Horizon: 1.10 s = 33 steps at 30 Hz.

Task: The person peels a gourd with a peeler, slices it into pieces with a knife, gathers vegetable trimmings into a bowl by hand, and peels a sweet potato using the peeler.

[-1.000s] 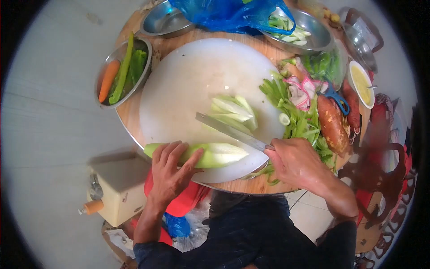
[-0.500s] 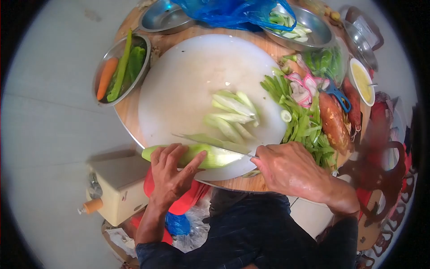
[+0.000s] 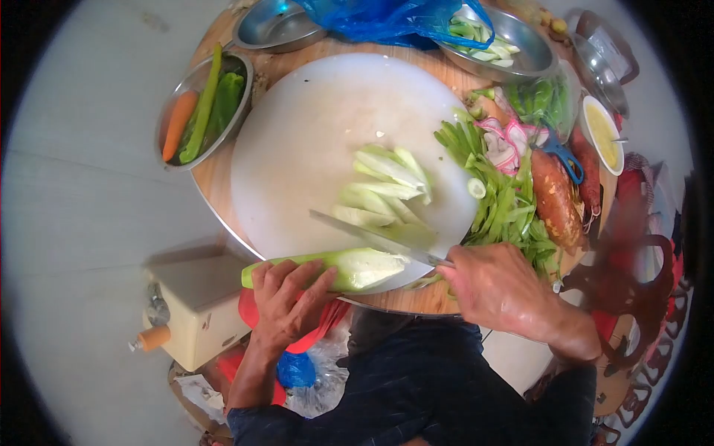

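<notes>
A long pale-green vegetable (image 3: 357, 269) lies at the near edge of the round white cutting board (image 3: 297, 149), its right end cut to a slanted white face. The fingers of my left hand (image 3: 288, 297) are wrapped over its left part. My right hand (image 3: 498, 286) grips the handle of a knife (image 3: 375, 236), whose blade slants up to the left just above the vegetable. Beyond the blade, several cut pieces (image 3: 387, 178) are heaped on the board.
Leafy green scraps (image 3: 506, 208), a brown root (image 3: 554, 199) and blue scissors (image 3: 567, 157) lie right of the board. A metal bowl (image 3: 242, 123) with a carrot stands left. Behind are a blue bag (image 3: 372, 21), another metal bowl (image 3: 532, 59) and a white dish (image 3: 601, 134).
More cut pieces lie in the heap. The knife moved down to the vegetable, then back up off it. The vegetable and my left hand have shifted slightly toward me.
</notes>
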{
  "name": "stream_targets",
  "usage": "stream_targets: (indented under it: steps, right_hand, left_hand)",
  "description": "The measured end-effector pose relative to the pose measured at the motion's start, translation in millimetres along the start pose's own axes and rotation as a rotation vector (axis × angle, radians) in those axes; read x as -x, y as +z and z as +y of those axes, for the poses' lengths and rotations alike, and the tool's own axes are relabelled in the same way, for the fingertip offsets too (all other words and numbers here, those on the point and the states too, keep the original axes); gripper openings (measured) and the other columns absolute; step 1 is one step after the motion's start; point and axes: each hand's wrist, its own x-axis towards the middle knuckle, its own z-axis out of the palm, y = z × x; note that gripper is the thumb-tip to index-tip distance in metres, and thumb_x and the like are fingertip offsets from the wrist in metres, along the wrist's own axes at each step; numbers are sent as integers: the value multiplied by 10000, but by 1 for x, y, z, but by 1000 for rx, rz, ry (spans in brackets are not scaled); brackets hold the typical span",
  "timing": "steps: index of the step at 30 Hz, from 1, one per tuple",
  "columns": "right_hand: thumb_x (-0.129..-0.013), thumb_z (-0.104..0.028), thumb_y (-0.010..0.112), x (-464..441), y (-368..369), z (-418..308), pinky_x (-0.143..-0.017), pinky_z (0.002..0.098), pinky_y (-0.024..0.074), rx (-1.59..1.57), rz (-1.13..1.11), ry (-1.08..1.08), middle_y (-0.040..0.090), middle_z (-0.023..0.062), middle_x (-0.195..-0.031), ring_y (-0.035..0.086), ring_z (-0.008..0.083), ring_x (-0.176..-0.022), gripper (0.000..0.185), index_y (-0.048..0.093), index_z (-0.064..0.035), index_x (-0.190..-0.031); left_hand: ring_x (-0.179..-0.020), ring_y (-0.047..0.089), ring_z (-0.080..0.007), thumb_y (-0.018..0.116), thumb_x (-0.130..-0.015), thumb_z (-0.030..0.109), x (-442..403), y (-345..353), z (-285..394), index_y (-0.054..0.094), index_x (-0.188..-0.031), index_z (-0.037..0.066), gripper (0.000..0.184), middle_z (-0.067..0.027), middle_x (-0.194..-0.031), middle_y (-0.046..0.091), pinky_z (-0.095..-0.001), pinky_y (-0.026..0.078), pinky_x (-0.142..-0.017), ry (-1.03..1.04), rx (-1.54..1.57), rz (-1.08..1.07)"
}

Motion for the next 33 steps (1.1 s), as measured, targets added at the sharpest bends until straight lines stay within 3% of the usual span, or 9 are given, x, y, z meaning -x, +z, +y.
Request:
stream_targets:
  steps: [10,15,21,27,30,33]
  right_hand:
    - [-929,-50,595,-3,15,-9,-662,529,605,34,-108,-45,686,295,-719,739,468,-696,156,642,99,-923]
    - [-886,-57,640,8,12,-1,-653,511,613,117,-249,46,677,302,-694,744,459,-674,182,652,121,-921]
    - [-933,-90,651,3,31,16,-658,539,604,136,3,-18,688,286,-702,732,475,-674,176,696,80,-926]
    - [-1006,-145,636,-24,15,28,-640,548,576,129,111,38,684,271,-715,717,465,-683,232,689,64,-920]
    - [-1024,-167,633,-23,13,27,-624,554,562,104,174,-8,677,257,-700,699,467,-647,260,670,53,-888]
    - [-1030,-179,632,-17,3,13,-615,550,559,52,158,-30,670,249,-689,692,462,-637,278,653,43,-865]
  left_hand:
    - [-1027,609,-240,893,-710,196,-3,-4,7,774,-1251,195,554,-8,-1181,694,-441,439,-864,-1,4,-13]
    - [-1055,625,-279,897,-717,224,-5,-7,6,662,-1406,157,731,-43,-1225,673,-456,459,-890,-73,-6,-42]
    - [-1090,643,-304,898,-731,247,-23,-20,-4,634,-1425,122,753,-81,-1191,650,-474,467,-920,-168,56,-338]
    - [-1063,644,-281,865,-772,232,-38,4,-11,677,-1390,195,647,-70,-1166,629,-461,471,-891,-31,-127,-102]
    - [-1061,636,-276,847,-783,211,-30,6,-9,703,-1367,238,602,-66,-1171,622,-455,472,-882,-59,-94,-66]
    - [-1058,644,-313,849,-735,164,-23,5,-6,737,-1318,227,597,-101,-1180,658,-472,482,-893,-53,-57,-41]
